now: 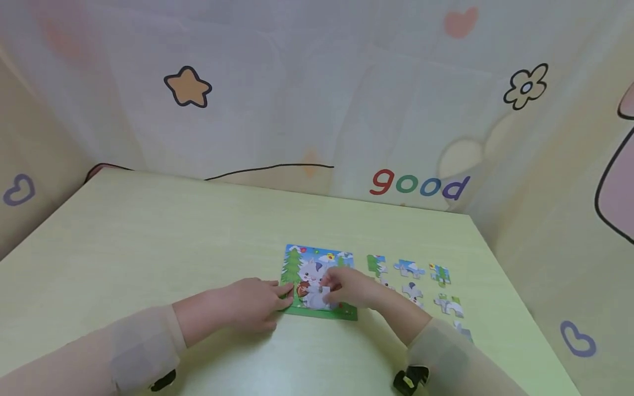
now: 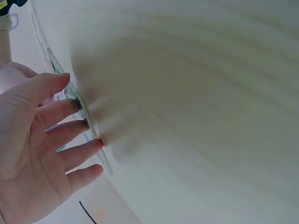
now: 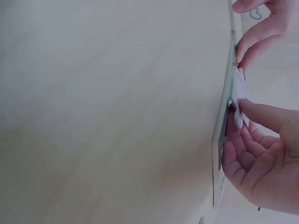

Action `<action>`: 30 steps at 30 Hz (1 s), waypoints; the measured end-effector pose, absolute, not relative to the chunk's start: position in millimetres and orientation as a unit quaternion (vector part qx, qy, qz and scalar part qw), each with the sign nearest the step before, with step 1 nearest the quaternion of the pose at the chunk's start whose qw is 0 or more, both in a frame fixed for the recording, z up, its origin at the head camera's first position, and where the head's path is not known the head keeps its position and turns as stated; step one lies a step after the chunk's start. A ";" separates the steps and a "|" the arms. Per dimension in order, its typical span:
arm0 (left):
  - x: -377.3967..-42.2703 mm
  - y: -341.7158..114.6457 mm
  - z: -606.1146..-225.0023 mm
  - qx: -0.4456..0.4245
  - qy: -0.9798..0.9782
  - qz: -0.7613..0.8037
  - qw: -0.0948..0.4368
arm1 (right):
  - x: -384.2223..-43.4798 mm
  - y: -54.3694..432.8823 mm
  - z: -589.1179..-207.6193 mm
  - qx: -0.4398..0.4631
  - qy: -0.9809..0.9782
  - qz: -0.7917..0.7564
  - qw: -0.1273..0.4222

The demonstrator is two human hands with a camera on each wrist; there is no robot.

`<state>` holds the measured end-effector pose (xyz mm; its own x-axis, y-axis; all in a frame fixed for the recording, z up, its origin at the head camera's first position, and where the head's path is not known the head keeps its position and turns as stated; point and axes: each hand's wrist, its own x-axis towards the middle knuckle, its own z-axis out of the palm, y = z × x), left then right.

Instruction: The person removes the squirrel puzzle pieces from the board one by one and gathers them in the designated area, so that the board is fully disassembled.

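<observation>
A picture jigsaw puzzle [image 1: 317,314] with a green lower border, pine trees and a grey-white cartoon animal lies flat on the table. My left hand [image 1: 251,303] rests at its left edge. In the left wrist view the fingers [image 2: 70,151] are spread and nearly straight, some touching the board's edge. Over the picture's middle right, my right hand [image 1: 353,286] pinches a puzzle piece [image 3: 239,86] between thumb and fingers. That piece is tilted and its far side is hidden. The right hand covers part of the picture.
Several loose puzzle pieces [image 1: 409,268] lie to the right of the board, some partly hidden behind the right forearm. The pale yellow table [image 1: 148,231] meets a printed cloth backdrop [image 1: 277,110] at the back and sides.
</observation>
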<state>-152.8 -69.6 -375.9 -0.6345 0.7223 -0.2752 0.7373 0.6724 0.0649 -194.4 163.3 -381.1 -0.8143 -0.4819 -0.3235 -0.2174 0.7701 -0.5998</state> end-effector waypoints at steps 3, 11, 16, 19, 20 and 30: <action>-151.5 -66.4 -374.2 0.400 0.905 -0.034 0.141 | -194.8 167.7 -382.2 -0.183 0.907 -0.299 0.235; -150.9 -64.5 -375.3 0.397 0.907 -0.040 0.138 | -197.0 190.3 -382.9 -0.174 0.889 -0.355 0.232; -149.5 -65.4 -375.0 0.394 0.908 -0.043 0.138 | -192.7 211.2 -376.3 -0.154 0.878 -0.391 0.230; -148.2 -65.9 -373.8 0.390 0.909 -0.043 0.141 | -191.0 224.2 -375.9 -0.148 0.872 -0.407 0.227; -148.1 -66.0 -373.8 0.388 0.909 -0.042 0.142 | -190.5 228.7 -376.4 -0.147 0.871 -0.411 0.226; -147.7 -69.8 -374.9 0.385 0.910 -0.030 0.148 | -181.0 257.6 -371.9 -0.147 0.862 -0.432 0.221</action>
<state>-147.7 -69.8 -374.9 -0.6592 0.6930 -0.2920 0.7105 0.7011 0.0601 -181.0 257.6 -371.9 -0.8589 -0.4444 -0.2547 -0.0617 0.5834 -0.8099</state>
